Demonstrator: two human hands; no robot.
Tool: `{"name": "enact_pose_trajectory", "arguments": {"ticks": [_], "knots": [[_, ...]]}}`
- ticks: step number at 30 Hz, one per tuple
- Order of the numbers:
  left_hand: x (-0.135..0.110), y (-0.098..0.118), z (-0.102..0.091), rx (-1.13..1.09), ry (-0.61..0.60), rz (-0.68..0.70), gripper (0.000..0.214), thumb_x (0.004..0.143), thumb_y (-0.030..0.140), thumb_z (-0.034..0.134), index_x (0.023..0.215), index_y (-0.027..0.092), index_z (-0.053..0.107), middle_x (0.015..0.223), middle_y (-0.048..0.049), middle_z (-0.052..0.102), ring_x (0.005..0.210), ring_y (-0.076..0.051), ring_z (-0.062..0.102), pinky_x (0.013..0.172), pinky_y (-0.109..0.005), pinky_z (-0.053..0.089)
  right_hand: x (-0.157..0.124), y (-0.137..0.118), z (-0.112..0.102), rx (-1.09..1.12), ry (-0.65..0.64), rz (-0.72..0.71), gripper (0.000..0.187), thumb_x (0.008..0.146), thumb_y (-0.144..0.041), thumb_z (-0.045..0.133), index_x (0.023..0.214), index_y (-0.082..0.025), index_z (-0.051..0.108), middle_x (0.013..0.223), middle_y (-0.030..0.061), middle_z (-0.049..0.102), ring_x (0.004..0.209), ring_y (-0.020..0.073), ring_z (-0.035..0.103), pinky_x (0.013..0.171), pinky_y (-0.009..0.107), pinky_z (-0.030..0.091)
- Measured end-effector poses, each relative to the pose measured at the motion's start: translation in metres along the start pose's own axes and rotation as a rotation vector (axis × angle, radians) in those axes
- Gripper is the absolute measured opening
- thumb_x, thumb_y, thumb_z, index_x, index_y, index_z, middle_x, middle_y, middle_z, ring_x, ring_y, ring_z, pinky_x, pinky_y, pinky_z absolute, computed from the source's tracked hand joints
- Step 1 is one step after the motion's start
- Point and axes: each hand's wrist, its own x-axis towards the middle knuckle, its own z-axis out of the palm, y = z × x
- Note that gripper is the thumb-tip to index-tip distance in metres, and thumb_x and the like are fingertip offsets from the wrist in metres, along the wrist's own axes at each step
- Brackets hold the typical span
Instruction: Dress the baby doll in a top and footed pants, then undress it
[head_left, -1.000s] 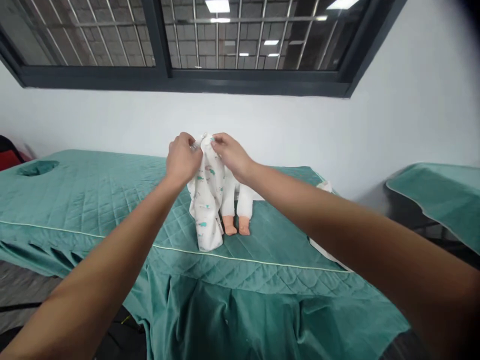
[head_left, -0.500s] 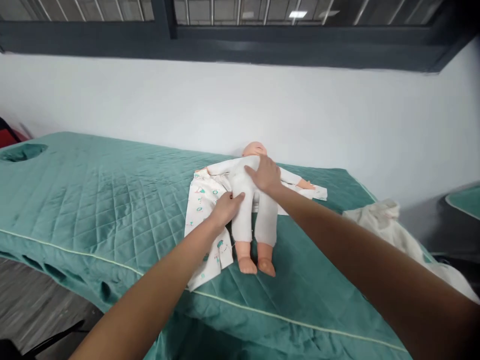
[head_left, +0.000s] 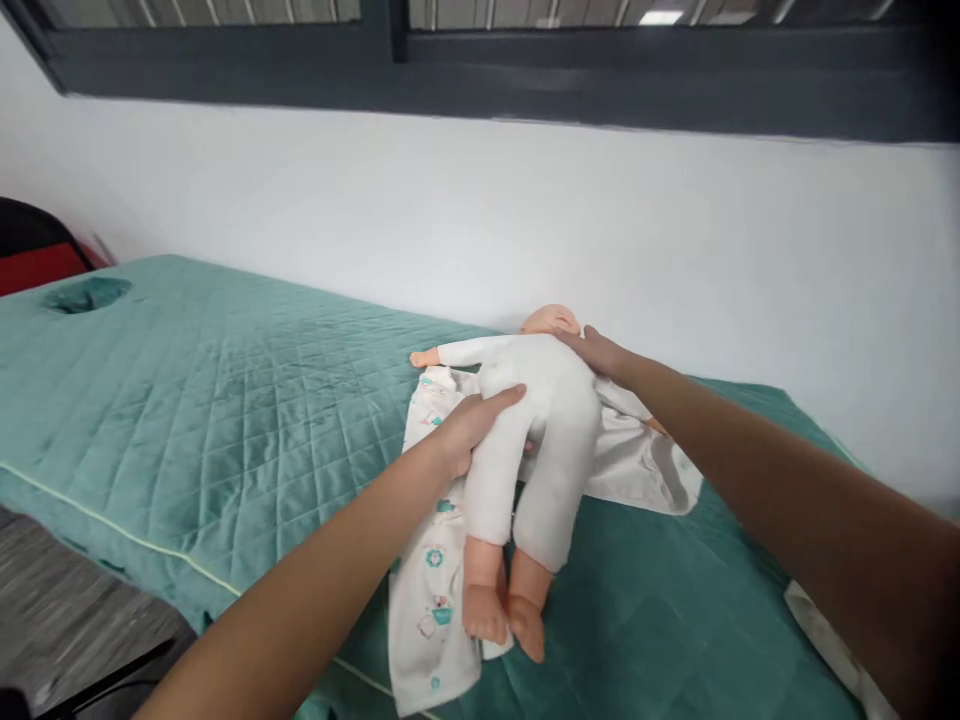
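Observation:
A baby doll with a white cloth body lies face up, its bare feet toward me. My left hand is closed round the doll's upper leg, thumb on top and fingers beneath. At the doll's neck and shoulder, my right hand holds on; part of its fingers is hidden behind the doll. Under the doll is a white printed baby garment, spread partly to the left and partly to the right. The doll's legs hang tilted over the garment.
A green quilted cover with a face hole lies over the bed. White cloth sits at the lower right. Behind the bed rises a white wall below a dark window frame.
My right hand has gone from the doll's chest to its neck and shoulder. The doll looks larger and nearer, with its legs swung closer to me. The view has shifted.

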Motion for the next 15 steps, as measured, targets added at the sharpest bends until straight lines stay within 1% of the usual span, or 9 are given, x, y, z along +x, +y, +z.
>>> {"name": "enact_pose_trajectory", "arguments": {"ticks": [2, 4, 8, 10, 12, 15], "knots": [[-0.008, 0.015, -0.029, 0.032, 0.014, -0.015, 0.068, 0.077, 0.063, 0.066, 0.124, 0.014, 0.061, 0.102, -0.0143, 0.075, 0.085, -0.029, 0.073, 0.069, -0.037, 0.062, 0.001, -0.026, 0.014, 0.045, -0.095, 0.018, 0.119, 0.070, -0.081, 0.063, 0.157, -0.010, 0.024, 0.158, 0.0258, 0.036, 0.138, 0.0404, 0.047, 0.111, 0.051, 0.043], [-0.021, 0.031, -0.061, 0.066, 0.056, -0.032, 0.061, 0.080, 0.062, 0.064, 0.119, 0.015, 0.063, 0.098, -0.0129, 0.075, 0.084, -0.028, 0.073, 0.068, -0.038, 0.061, 0.002, -0.055, 0.033, 0.084, -0.152, -0.005, 0.118, 0.070, -0.080, 0.065, 0.157, -0.012, 0.022, 0.161, 0.0236, 0.031, 0.141, 0.0401, 0.043, 0.113, 0.052, 0.040], [-0.052, 0.059, -0.130, 0.139, 0.158, -0.017, 0.050, 0.085, 0.059, 0.059, 0.106, 0.014, 0.067, 0.086, -0.0108, 0.075, 0.078, -0.027, 0.072, 0.065, -0.039, 0.060, 0.008, -0.113, 0.084, 0.134, -0.206, -0.100, 0.114, 0.071, -0.075, 0.068, 0.154, -0.010, 0.027, 0.158, 0.0256, 0.035, 0.139, 0.0402, 0.046, 0.111, 0.052, 0.043], [-0.066, 0.069, -0.162, 0.174, 0.210, -0.001, 0.050, 0.089, 0.057, 0.053, 0.105, 0.012, 0.068, 0.083, -0.0095, 0.074, 0.078, -0.026, 0.073, 0.066, -0.039, 0.059, 0.015, -0.139, 0.113, 0.148, -0.215, -0.153, 0.113, 0.070, -0.072, 0.071, 0.153, -0.009, 0.027, 0.157, 0.0260, 0.037, 0.139, 0.0395, 0.046, 0.112, 0.052, 0.042], [-0.077, 0.076, -0.190, 0.198, 0.274, 0.002, 0.051, 0.091, 0.056, 0.051, 0.105, 0.010, 0.067, 0.083, -0.0086, 0.073, 0.079, -0.025, 0.073, 0.068, -0.039, 0.059, 0.022, -0.163, 0.142, 0.166, -0.232, -0.213, 0.108, 0.072, -0.066, 0.071, 0.153, -0.010, 0.027, 0.157, 0.0249, 0.037, 0.141, 0.0381, 0.043, 0.114, 0.053, 0.039], [-0.087, 0.085, -0.222, 0.261, 0.401, 0.003, 0.049, 0.087, 0.059, 0.055, 0.101, 0.014, 0.069, 0.083, -0.0090, 0.074, 0.078, -0.025, 0.073, 0.069, -0.041, 0.060, 0.030, -0.191, 0.177, 0.238, -0.291, -0.394, 0.091, 0.076, -0.052, 0.073, 0.151, -0.019, 0.032, 0.159, 0.0167, 0.038, 0.145, 0.0330, 0.038, 0.118, 0.051, 0.033]]}}
